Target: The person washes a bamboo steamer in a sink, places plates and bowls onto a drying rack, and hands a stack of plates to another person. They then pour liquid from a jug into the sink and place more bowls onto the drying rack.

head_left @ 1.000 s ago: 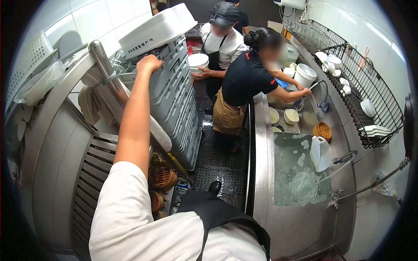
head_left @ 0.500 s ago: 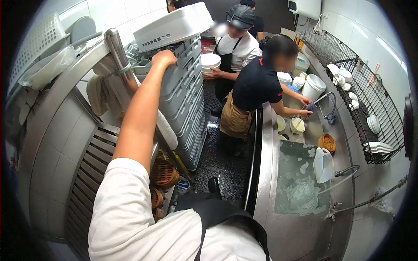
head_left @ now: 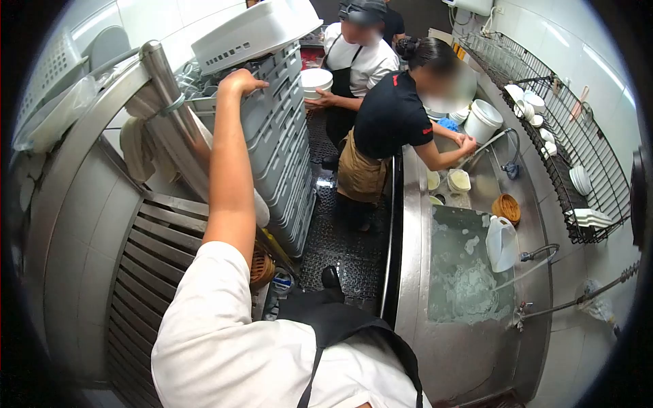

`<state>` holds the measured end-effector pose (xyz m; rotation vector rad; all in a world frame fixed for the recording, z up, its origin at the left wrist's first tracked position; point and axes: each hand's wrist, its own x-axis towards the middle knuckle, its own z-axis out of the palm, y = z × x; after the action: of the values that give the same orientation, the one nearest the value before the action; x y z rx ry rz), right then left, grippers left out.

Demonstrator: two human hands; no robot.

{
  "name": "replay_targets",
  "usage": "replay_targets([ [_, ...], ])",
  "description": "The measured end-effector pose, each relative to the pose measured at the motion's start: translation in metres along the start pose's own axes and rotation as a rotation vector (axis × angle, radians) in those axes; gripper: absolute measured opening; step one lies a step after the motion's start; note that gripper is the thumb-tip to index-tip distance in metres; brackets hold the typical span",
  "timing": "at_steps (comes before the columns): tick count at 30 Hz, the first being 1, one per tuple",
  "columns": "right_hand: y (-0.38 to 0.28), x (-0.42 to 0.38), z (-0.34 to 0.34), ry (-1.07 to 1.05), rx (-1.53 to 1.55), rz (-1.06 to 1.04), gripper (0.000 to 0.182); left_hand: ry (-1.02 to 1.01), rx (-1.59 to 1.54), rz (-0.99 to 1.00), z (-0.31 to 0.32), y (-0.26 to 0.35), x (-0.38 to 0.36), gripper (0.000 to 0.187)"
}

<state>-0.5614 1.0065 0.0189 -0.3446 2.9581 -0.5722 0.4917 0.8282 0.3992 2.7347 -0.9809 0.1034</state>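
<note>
My left hand (head_left: pixel 239 83) reaches up to the top of a tall stack of grey plastic crates (head_left: pixel 266 139). It is closed over the rim of the top crate, thumb pointing right; the other fingertips are hidden. Just above it, a white plastic basin (head_left: pixel 255 34) with slots sits tilted on the stack. Glass-like items (head_left: pixel 194 80) fill the top crate left of my hand. My right hand is out of view.
A person in a dark cap holds white bowls (head_left: pixel 317 81). Another, in a black shirt, leans over the steel sink (head_left: pixel 415 285), hands by a tap. A wire rack (head_left: pixel 578 163) with dishes hangs right. A slatted shelf (head_left: pixel 153 265) stands left.
The view has shifted, so the stack sits slightly further left. My left hand stays at the crate rim, its thumb now more extended. The co-worker's hands at the sink have come together.
</note>
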Motion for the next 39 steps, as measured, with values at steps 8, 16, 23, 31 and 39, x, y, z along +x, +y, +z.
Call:
replay_targets([
  [8, 0.049, 0.059, 0.064, 0.229, 0.039, -0.324, 0.064, -0.032, 0.078, -0.018, -0.006, -0.007, -0.016, 0.079],
  [16, 0.073, -0.024, 0.031, 0.227, -0.147, -0.322, 0.067, -0.127, -0.021, 0.140, 0.033, -0.063, 0.115, 0.068],
  [23, 0.086, -0.082, 0.028, 0.198, -0.135, -0.432, 0.058, 0.070, 0.006, 0.162, 0.033, -0.077, 0.075, 0.067],
  [31, 0.041, -0.098, 0.040, 0.213, -0.005, -0.770, 0.041, 0.120, 0.235, 0.063, 0.012, -0.005, -0.003, 0.071],
  [39, -0.045, -0.082, 0.056, 0.083, 0.068, -0.878, 0.034, -0.003, -0.093, 0.133, 0.024, -0.058, 0.061, 0.092],
])
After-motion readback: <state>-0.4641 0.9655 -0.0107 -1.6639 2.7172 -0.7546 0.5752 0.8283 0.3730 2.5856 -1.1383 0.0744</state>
